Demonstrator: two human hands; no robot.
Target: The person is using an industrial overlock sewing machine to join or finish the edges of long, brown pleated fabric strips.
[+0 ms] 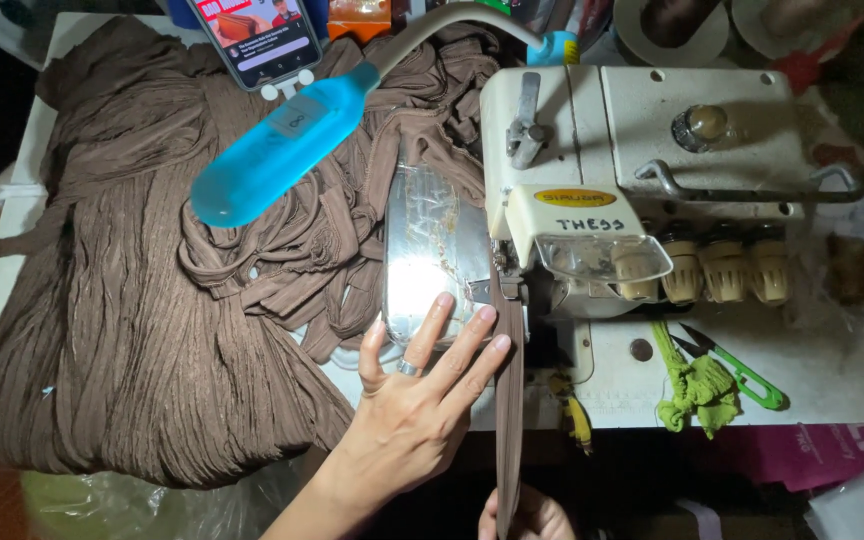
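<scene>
The room was dim, and the frame fell away to near black along the left edge and the bottom. A blue lamp (277,140) on a bent neck lit the centre, throwing hard glare off the shiny plate (422,250) beside the white sewing machine (642,130). The phone screen (257,35) at upper left glowed. Focus was fairly sharp mid-frame; the corners looked soft and murky.
</scene>
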